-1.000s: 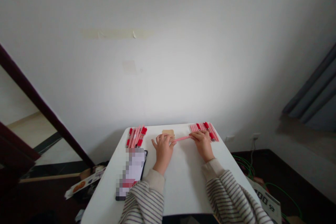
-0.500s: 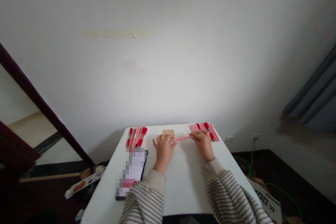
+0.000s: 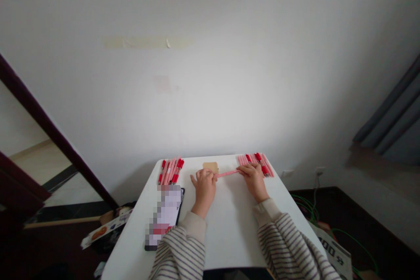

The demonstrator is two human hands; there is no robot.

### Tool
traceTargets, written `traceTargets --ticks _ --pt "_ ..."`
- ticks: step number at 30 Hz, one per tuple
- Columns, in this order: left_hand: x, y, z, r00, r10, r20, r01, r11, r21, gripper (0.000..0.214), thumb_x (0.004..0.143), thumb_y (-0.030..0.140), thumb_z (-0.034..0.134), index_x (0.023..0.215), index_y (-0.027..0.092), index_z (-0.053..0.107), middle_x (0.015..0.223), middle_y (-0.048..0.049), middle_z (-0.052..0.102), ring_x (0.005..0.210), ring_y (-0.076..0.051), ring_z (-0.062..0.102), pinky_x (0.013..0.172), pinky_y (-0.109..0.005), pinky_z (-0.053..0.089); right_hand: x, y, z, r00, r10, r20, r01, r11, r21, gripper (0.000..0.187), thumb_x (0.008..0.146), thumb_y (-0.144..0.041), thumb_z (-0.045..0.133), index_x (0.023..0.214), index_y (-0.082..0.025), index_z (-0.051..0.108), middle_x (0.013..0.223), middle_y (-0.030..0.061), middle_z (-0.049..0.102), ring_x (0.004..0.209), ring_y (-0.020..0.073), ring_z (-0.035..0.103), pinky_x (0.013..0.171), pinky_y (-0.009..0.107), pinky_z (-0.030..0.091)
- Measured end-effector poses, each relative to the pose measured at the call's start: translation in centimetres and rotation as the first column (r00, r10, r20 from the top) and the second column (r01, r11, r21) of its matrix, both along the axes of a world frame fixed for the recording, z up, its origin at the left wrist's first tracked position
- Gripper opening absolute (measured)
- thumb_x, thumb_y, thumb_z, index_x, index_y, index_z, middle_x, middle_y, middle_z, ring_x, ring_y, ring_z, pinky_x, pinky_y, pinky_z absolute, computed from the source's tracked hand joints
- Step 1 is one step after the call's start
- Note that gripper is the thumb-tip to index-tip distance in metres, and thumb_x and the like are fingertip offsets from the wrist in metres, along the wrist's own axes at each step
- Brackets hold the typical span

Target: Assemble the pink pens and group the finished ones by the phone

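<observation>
A pink pen [image 3: 227, 174] lies crosswise between my two hands over the white table [image 3: 229, 227]. My left hand [image 3: 205, 187] is closed on its left end, the little finger sticking out to the side. The pen's right end is pinched in the fingers of my right hand [image 3: 253, 178]. Just behind my left hand is a small tan pad [image 3: 210, 166]. Several pink and red pens [image 3: 257, 160] lie in a row beyond my right hand, partly covered by it. Another group of pink and red pens [image 3: 170, 171] rests at the back left.
A phone [image 3: 165, 216] with a blurred screen lies at the table's left side. The wall [image 3: 210, 74] rises right behind the table. Green cables [image 3: 306, 210] and a printed box [image 3: 334, 249] are on the floor at right. A dark object [image 3: 236, 273] sits at the near edge.
My left thumb has drawn in against the pen's left end. Otherwise both hands and the pen stay almost where they were.
</observation>
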State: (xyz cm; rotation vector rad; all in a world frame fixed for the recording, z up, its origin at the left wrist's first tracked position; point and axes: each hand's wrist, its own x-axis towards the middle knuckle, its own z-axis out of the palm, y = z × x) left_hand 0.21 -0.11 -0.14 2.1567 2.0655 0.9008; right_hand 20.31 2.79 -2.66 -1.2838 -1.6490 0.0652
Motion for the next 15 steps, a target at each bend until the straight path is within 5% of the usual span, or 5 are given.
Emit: traceTargets --ticks 7,15 --pt "-0.1 0.2 -0.12 0.999 -0.009 0.046 0.007 0.999 0.048 0.029 0.083 0.04 0.06 0.109 0.029 0.063 0.119 -0.0056 0.061 0.117 -0.025 0.046 0.108 -0.059 0.024 0.34 0.32 -0.41 1.0 0.008 -0.008 -0.008 1.0 0.009 0.036 0.093 -0.046 0.047 0.092 -0.026 0.077 0.093 0.0074 0.073 0.102 0.0287 0.048 0.09 0.044 0.036" --pt "-0.09 0.13 -0.02 0.998 -0.032 0.055 0.03 0.999 0.032 0.013 0.084 0.035 0.058 0.091 0.028 0.068 0.113 -0.0033 0.061 0.114 -0.023 0.047 0.108 -0.057 0.023 0.46 0.55 -0.79 1.0 -0.006 0.005 0.006 1.0 0.008 0.036 0.092 -0.046 0.047 0.091 -0.026 0.077 0.092 0.0071 0.073 0.099 0.0285 0.049 0.089 0.044 0.035"
